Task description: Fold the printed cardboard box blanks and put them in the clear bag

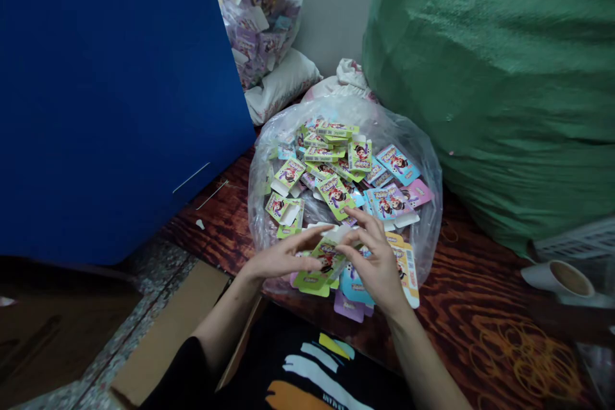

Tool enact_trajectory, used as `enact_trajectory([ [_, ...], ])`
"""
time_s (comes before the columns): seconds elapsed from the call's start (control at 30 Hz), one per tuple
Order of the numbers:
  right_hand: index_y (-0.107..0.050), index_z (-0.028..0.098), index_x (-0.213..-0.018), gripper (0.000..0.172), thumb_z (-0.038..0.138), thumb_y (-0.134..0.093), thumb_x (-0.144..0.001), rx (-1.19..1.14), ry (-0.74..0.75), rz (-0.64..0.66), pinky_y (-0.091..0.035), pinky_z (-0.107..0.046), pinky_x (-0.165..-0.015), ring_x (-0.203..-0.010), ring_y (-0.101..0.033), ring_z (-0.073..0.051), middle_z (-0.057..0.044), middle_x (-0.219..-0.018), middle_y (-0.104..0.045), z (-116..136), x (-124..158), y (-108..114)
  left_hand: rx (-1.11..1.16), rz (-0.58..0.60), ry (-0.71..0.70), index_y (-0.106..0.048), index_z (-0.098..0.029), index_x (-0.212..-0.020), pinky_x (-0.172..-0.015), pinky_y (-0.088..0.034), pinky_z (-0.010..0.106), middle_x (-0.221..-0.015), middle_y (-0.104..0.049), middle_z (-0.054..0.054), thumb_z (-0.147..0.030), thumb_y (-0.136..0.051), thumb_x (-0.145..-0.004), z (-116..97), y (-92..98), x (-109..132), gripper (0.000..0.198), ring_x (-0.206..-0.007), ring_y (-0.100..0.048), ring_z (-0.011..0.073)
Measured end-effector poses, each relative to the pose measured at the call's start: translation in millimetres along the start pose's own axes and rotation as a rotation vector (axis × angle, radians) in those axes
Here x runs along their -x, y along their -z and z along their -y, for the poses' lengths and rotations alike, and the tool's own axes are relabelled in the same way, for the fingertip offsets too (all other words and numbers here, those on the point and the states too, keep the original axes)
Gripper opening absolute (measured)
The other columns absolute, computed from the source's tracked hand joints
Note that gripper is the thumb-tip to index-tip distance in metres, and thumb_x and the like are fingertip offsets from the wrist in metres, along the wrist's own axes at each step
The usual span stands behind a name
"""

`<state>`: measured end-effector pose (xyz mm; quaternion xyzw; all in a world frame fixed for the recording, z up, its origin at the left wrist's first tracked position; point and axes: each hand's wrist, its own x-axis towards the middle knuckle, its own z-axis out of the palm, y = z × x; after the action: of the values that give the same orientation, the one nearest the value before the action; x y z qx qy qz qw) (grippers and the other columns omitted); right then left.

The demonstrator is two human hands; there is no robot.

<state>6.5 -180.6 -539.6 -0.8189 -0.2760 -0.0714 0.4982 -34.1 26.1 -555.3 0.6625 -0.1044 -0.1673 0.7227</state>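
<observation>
A small green cardboard box (327, 257) with a cartoon figure on it is between my hands, its white flap end facing up. My left hand (283, 256) has its thumb and fingers around the box's left side. On the other side, my right hand (372, 262) pinches at the box's upper end with thumb and forefinger, its other fingers raised. Beneath lie flat, unfolded cartons in green, blue (354, 287), purple (350, 307) and orange (407, 262). Just beyond the hands, a clear plastic bag (262, 186) lies open, holding many formed boxes, mostly green (335, 195).
A dark wood-grained table (461, 269) carries the bag. To the right stand a large green sack (504, 90), a cup (557, 278) and loose rubber bands (533, 359). A blue panel (110, 96) blocks the left. Another filled plastic bag (262, 19) sits behind.
</observation>
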Motion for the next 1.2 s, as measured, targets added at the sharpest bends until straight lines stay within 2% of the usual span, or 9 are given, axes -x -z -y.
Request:
enact_trajectory([
  [0.07, -0.065, 0.024, -0.074, 0.016, 0.026, -0.068, -0.09, -0.084, 0.02, -0.005, -0.042, -0.051, -0.11, -0.133, -0.051, -0.03, -0.006, -0.139, -0.063, 13, 0, 10, 0.198, 0.234, 0.07, -0.068, -0.02, -0.127, -0.1, -0.05, 0.04, -0.124, -0.071, 0.012, -0.059, -0.086, -0.066, 5, -7.2, -6, 0.075, -0.114, -0.066, 0.0284],
  [0.13, -0.065, 0.024, -0.073, 0.017, 0.028, -0.069, -0.089, -0.119, 0.02, -0.017, -0.041, -0.05, -0.11, -0.132, -0.052, -0.03, -0.006, -0.137, -0.065, 20, 3, 16, 0.311, 0.34, 0.132, -0.074, -0.015, -0.111, -0.087, -0.052, 0.035, -0.104, -0.075, 0.01, -0.063, -0.088, -0.06, 8, -18.2, -13, 0.071, -0.096, -0.069, 0.0247],
  [0.33, -0.073, 0.024, -0.082, 0.027, 0.045, -0.062, -0.096, -0.418, -0.217, -0.18, -0.047, -0.044, -0.103, -0.122, -0.061, -0.027, -0.008, -0.132, -0.068, -6, 19, 27, 0.45, 0.068, 0.222, -0.075, -0.011, -0.097, -0.07, -0.052, 0.028, -0.079, -0.073, 0.006, -0.051, -0.094, -0.056, 4, -47.5, -24, 0.06, -0.07, -0.065, 0.0163],
  [0.47, -0.08, 0.026, -0.096, 0.032, 0.055, -0.07, -0.087, -0.584, -0.364, -0.167, -0.05, -0.043, -0.1, -0.116, -0.066, -0.028, -0.008, -0.12, -0.073, -18, 27, 21, 0.439, 0.025, 0.239, -0.076, -0.011, -0.097, -0.07, -0.054, 0.029, -0.082, -0.074, 0.008, -0.055, -0.094, -0.055, 12, -52.9, -27, 0.064, -0.071, -0.067, 0.0177],
  [0.63, -0.081, 0.026, -0.106, 0.041, 0.059, -0.072, -0.083, -0.719, -0.443, -0.295, -0.055, -0.044, -0.093, -0.104, -0.07, -0.027, -0.009, -0.112, -0.077, -20, 29, 11, 0.437, -0.118, 0.185, -0.076, -0.009, -0.099, -0.076, -0.052, 0.031, -0.085, -0.074, 0.009, -0.066, -0.089, -0.057, 22, -58.3, -32, 0.072, -0.074, -0.065, 0.018],
  [0.8, -0.083, 0.026, -0.094, 0.025, 0.047, -0.077, -0.082, -0.453, -0.363, -0.301, -0.055, -0.039, -0.091, -0.1, -0.069, -0.024, -0.007, -0.102, -0.078, -23, 27, 12, 0.313, -0.109, 0.138, -0.076, -0.01, -0.094, -0.074, -0.049, 0.028, -0.086, -0.073, 0.007, -0.068, -0.087, -0.057, 14, -58.8, -35, 0.069, -0.076, -0.062, 0.017],
  [0.93, -0.081, 0.026, -0.099, 0.031, 0.047, -0.081, -0.077, -0.58, -0.436, -0.396, -0.057, -0.038, -0.087, -0.098, -0.071, -0.024, -0.007, -0.106, -0.079, -22, 28, 10, 0.371, -0.012, 0.155, -0.076, -0.01, -0.094, -0.071, -0.049, 0.028, -0.083, -0.073, 0.008, -0.069, -0.088, -0.054, 13, -55.4, -34, 0.072, -0.073, -0.062, 0.0173],
  [1.07, -0.081, 0.025, -0.104, 0.034, 0.048, -0.08, -0.078, -0.62, -0.4, -0.289, -0.059, -0.037, -0.084, -0.097, -0.073, -0.025, -0.008, -0.102, -0.08, -15, 30, 12, 0.373, -0.02, 0.143, -0.075, -0.01, -0.09, -0.07, -0.048, 0.027, -0.083, -0.073, 0.009, -0.07, -0.089, -0.051, 18, -52.7, -34, 0.073, -0.072, -0.062, 0.0176],
  [1.2, -0.082, 0.027, -0.096, 0.019, 0.039, -0.078, -0.082, -0.464, -0.302, -0.227, -0.058, -0.033, -0.081, -0.091, -0.073, -0.022, -0.004, -0.096, -0.079, -13, 33, 18, 0.328, -0.028, 0.117, -0.075, -0.011, -0.097, -0.074, -0.048, 0.028, -0.091, -0.073, 0.01, -0.08, -0.08, -0.055, 18, -55.5, -35, 0.082, -0.079, -0.063, 0.0199],
])
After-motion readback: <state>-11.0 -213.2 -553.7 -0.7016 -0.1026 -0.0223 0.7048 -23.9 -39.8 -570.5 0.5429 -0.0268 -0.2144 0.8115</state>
